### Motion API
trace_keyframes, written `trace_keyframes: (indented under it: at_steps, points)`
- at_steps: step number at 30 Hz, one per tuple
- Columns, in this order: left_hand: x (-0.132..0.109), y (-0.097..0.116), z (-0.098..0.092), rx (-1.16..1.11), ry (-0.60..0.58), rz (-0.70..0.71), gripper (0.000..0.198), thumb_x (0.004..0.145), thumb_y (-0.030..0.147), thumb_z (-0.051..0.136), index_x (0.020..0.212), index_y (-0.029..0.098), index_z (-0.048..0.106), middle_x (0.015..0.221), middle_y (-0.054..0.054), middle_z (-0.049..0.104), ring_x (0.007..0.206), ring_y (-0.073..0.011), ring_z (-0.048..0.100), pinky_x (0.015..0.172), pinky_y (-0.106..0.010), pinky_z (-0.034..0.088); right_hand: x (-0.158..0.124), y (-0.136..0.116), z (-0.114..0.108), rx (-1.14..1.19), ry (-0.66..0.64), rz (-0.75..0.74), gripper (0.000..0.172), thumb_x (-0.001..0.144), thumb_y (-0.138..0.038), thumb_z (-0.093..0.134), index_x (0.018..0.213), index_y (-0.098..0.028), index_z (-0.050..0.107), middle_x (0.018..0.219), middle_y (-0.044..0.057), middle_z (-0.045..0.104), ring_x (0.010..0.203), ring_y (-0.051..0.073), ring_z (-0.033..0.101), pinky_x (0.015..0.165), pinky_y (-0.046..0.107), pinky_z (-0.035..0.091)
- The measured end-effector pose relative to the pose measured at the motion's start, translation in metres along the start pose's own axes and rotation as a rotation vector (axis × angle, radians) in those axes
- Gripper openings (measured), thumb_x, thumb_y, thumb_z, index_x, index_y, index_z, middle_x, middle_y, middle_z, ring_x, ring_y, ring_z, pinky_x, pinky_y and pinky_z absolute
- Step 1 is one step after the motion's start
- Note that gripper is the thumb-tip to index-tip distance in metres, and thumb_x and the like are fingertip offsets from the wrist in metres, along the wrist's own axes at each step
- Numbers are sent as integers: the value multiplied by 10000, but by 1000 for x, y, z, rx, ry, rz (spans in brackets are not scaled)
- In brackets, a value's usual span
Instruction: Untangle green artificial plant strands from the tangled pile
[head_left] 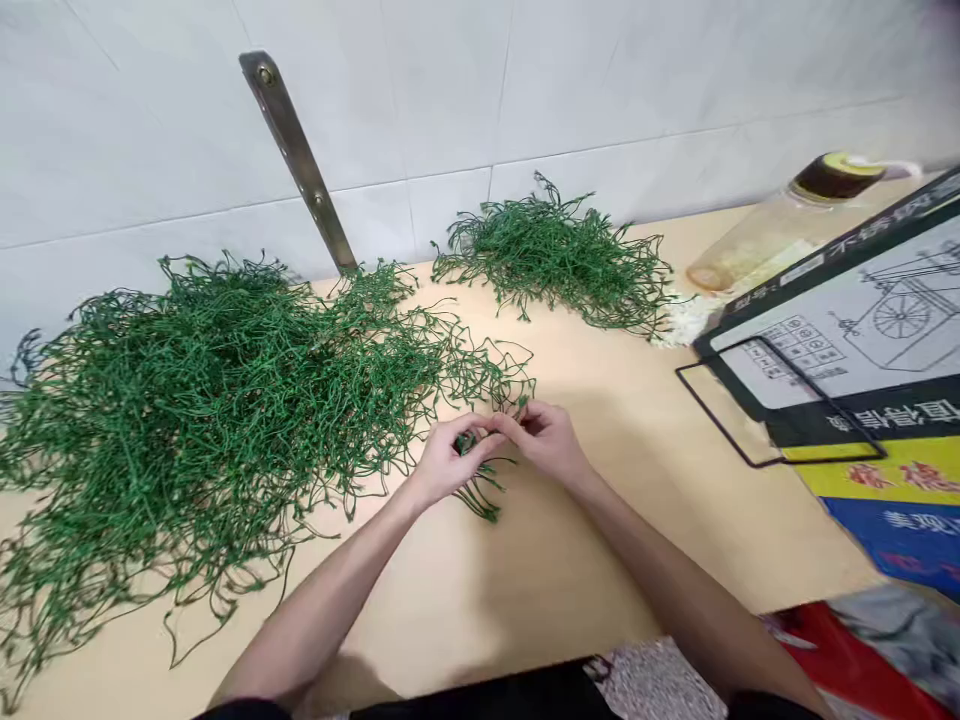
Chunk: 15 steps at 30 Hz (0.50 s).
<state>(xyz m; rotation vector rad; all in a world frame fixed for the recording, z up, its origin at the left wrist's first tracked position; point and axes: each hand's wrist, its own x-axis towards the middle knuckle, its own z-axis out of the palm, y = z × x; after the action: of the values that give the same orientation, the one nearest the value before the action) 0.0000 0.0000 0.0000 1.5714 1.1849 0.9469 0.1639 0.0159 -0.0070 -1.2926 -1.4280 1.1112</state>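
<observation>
I'm looking down on a pale wood-toned tabletop that carries everything in reach. The main heap of thin green stems fills its left side, close enough for the left hand to draw from. On the right, a printed carton leans at a slant, its wire handle sticking out toward the stems. A smaller heap sits against the wall, apart from the main one. Behind the carton I see a transparent bottle, tilted in this view; a metal bracket rises by the wall.

The left hand is curled narrow around a small bunch, its ends hanging below the palm. The right hand meets it fingertip to fingertip, presumably because such slender pieces need fine pinching; I can't tell whether its fingers grip a stem.
</observation>
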Motion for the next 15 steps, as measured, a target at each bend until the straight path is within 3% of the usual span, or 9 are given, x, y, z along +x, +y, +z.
trace_keyframes:
  at_steps: [5, 11, 15]
  points:
    - [0, 0, 0, -8, -32, 16, 258, 855, 365, 594, 838, 139, 719, 724, -23, 678, 677, -118, 577, 678, -213, 453, 0, 1, 1, 44, -7, -30, 474, 718, -538, 743, 515, -201, 480, 446, -37, 443, 422, 77, 361, 414, 233, 282]
    - [0, -1, -2, 51, -111, 74, 438, 939, 428, 449, 674, 132, 633, 524, 39, 454, 520, -78, 394, 543, -204, 326, -2, 0, 4, 147, -87, -101, 401, 779, -457, 727, 559, -201, 510, 534, 7, 588, 489, 117, 524, 472, 248, 403]
    - [-2, -2, -2, 56, -154, 57, 495, 956, 448, 413, 633, 129, 611, 526, 33, 459, 515, -75, 399, 535, -203, 314, -4, -1, 6, 129, -82, -125, 401, 845, -462, 653, 576, -195, 521, 524, -7, 547, 474, 102, 480, 472, 244, 384]
